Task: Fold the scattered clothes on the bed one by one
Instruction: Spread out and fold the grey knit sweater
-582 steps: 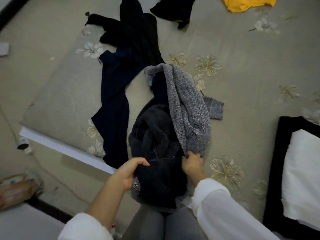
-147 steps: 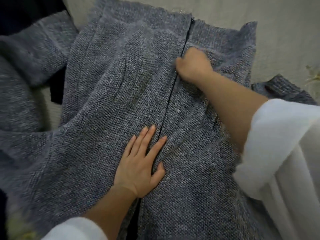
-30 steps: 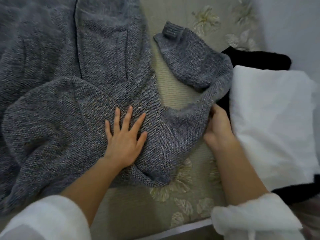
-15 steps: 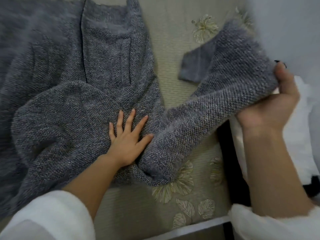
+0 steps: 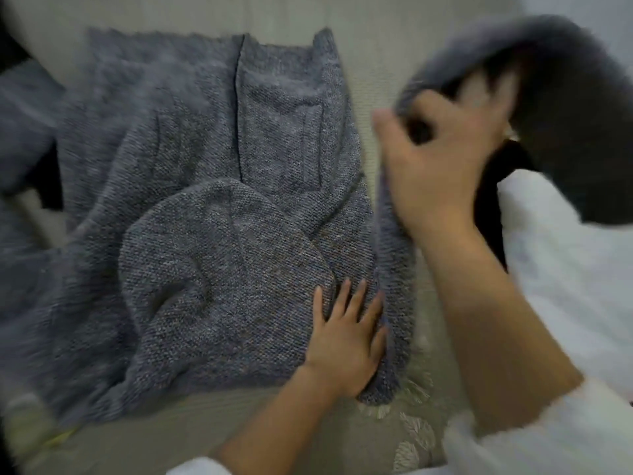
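Observation:
A grey knitted hooded cardigan [image 5: 212,207] lies spread flat on the bed, its hood folded onto the chest and a pocket showing near the top. My left hand [image 5: 346,341] presses flat, fingers straight, on the cardigan's right shoulder near the front edge of the bed. My right hand [image 5: 442,159] is raised above the bed to the right and grips the cardigan's right sleeve [image 5: 561,97], which arcs up and over the hand, blurred by motion.
A white pillow [image 5: 575,275] on a black cloth [image 5: 493,200] lies at the right. The beige flowered bedsheet [image 5: 376,56] shows above and below the cardigan. Dark clothing [image 5: 13,49] sits at the far left edge.
My right hand has lifted the right sleeve higher and swung it leftward over the bed. The left hand stays pressed on the shoulder. The view has shifted right and is blurred.

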`<state>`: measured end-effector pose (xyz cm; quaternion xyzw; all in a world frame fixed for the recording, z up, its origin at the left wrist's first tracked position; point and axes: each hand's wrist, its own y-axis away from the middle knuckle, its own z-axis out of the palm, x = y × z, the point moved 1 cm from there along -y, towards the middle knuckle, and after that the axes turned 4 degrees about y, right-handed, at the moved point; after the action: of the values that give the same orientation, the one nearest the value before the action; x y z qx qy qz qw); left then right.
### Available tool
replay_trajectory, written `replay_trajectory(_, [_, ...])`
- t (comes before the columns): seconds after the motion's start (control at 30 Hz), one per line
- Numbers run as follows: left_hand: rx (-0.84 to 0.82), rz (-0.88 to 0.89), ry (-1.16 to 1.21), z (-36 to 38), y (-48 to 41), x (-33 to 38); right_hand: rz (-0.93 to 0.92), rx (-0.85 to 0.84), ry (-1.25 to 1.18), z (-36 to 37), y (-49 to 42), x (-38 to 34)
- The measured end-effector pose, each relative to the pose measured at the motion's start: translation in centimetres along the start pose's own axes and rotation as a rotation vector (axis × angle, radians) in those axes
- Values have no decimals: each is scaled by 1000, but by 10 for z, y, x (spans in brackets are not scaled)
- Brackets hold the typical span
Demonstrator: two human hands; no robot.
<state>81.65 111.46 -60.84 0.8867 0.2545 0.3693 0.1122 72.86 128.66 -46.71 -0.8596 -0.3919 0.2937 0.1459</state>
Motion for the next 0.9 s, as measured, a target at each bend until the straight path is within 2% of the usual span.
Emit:
replay_trajectory(0.03, [-15,25,-24,0,2,-1,-128,-201,-35,16,15,-26])
replay_trajectory(0.07, [-45,56,-60,-1,4,-3,-234,-512,-31,31,25,-48])
replay_trajectory(0.13, [-120,126,-142,-3,11,-7,-421,-975,57,65,45,-59])
replay_trajectory(0.17, [-140,156,-164,-2,14,-8,-458,-1117,107,79,48,-54])
replay_trajectory(0.23, [-147,183,-179,-5,20,-12,-450,-1240,161,94,65,-38])
replay_trajectory(0.3, [-142,218,-213,-9,26,-19,-394,-1252,131,98,85,-17])
replay_trajectory(0.37, [-62,302,-294,-16,35,-27,-378,-1201,149,92,95,4])
replay_trajectory(0.4, [-15,344,-261,-20,41,-32,-377,-1162,163,87,101,12])
replay_trajectory(0.47, [100,385,6,-29,52,-49,-349,-1101,181,79,118,28])
replay_trajectory(0.57, [427,196,271,-58,58,-82,-279,-1130,235,72,142,43])
replay_trajectory(0.63, [617,46,247,-83,47,-100,-279,-1103,256,72,152,46])
replay_trajectory(0.67, [651,-12,195,-94,37,-107,-293,-1054,254,72,156,44])
replay_trajectory(0.73, [619,-82,45,-112,13,-120,-299,-972,222,73,165,38])
replay_trajectory(0.9, [256,-311,-196,-106,-26,-156,-232,-1016,220,76,185,29])
